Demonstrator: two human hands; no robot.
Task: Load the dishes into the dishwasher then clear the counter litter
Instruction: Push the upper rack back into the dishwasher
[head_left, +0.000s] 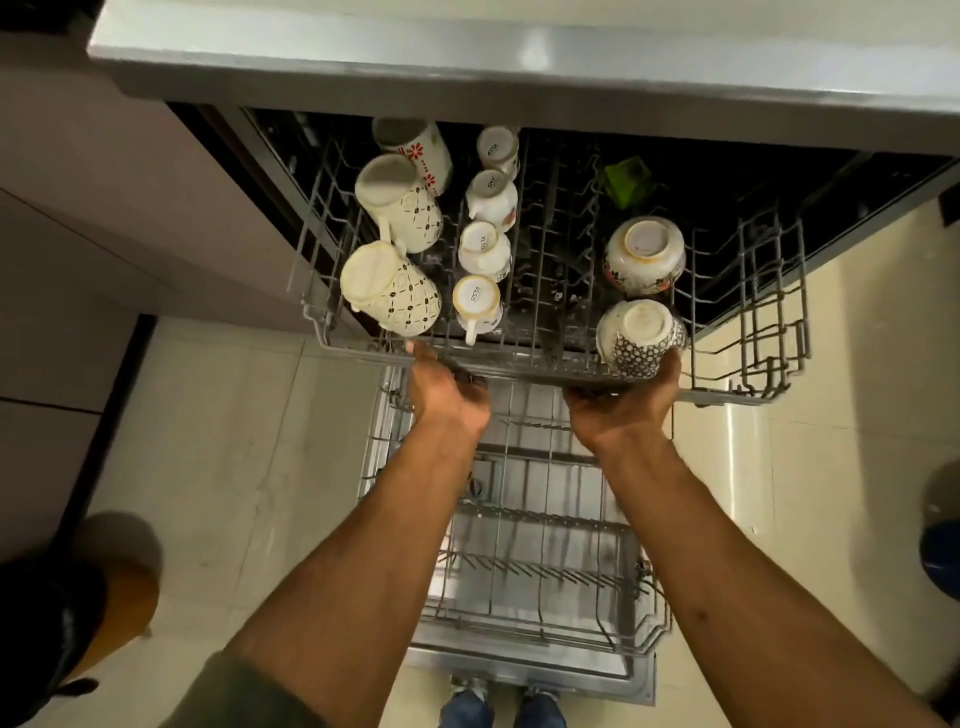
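Below tabletop edge, upper rack (519, 358) pulled out, mugs and bowls inverted inside. My left hand (449, 392) and right hand (623, 402) both grip front rail — rack lies straight ahead, long axis crosswise, hands equally near. Lower rack (524, 561) beneath.

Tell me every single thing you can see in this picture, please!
upper rack: 1, grey wire, pulled out under the counter
big mugs: 3, cream patterned, upside down, rack's left side
small cups: 4, white, row right of the mugs
bowls: 2, patterned, upside down, rack's right side
green thing: 1, back of rack, unclear
lower rack: 1, grey wire, no dishes seen
counter: 1, grey, top
left hand: grips rack's front edge
right hand: grips rack's front edge
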